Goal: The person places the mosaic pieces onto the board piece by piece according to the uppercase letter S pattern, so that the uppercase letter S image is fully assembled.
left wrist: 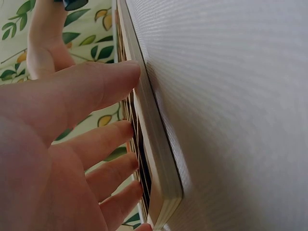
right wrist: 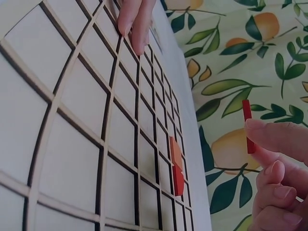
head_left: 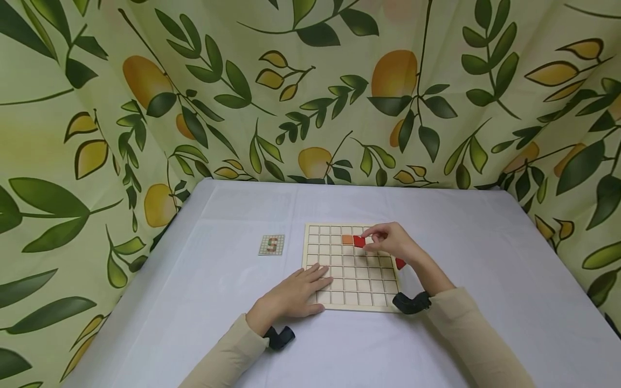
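A square wooden grid board [head_left: 338, 284] lies on the table. My left hand [head_left: 297, 291] rests on its near left part, fingers spread; in the left wrist view the thumb [left wrist: 113, 79] lies at the board's edge. Above the far part of the grid, my right hand [head_left: 392, 240] pinches a thin red tile [right wrist: 248, 137] between thumb and finger, apart from the board. An orange tile [right wrist: 175, 152] and a red tile [right wrist: 178, 181] sit side by side on the grid. In the head view the red patch beside the orange tile [head_left: 347, 240] is at my right fingertips.
Left of the board lies a small card [head_left: 271, 245] with a grid and a coloured S-like figure. Another red piece [head_left: 400, 263] shows at the board's right edge, partly hidden by my right arm. A white cloth [head_left: 233, 215] covers the table; a patterned curtain [head_left: 315, 108] hangs behind.
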`<state>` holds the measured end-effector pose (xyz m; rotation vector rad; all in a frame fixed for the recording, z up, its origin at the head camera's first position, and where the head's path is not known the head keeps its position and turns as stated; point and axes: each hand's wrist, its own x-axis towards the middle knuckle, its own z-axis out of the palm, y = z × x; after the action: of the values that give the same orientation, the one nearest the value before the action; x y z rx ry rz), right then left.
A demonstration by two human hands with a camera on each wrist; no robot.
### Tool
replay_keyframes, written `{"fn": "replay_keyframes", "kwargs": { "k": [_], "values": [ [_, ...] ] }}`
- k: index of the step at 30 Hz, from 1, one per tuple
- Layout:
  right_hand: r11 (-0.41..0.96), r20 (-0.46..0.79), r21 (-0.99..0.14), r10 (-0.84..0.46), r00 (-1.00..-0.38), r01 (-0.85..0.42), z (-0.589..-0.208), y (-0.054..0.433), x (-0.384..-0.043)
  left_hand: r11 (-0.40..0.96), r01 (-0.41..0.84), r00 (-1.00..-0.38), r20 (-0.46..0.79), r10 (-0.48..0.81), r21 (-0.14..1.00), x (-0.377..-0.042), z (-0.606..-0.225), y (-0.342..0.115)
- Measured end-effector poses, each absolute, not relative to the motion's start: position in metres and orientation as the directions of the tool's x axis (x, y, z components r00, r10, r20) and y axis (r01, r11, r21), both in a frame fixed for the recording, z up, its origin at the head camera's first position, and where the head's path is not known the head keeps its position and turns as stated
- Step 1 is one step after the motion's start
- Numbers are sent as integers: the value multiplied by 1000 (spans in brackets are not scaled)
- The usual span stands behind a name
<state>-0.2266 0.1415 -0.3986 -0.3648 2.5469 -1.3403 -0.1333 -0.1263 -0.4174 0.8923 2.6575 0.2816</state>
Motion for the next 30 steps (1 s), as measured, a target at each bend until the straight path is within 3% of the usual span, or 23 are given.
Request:
{"fn": "replay_keyframes", "kwargs": {
  "k": [30],
  "values": [
    [478, -137, -878, -312, -940, -31, -420, 114, -255, 783, 556, -751, -236, 617, 278, -133, -418, -127]
  ]
}}
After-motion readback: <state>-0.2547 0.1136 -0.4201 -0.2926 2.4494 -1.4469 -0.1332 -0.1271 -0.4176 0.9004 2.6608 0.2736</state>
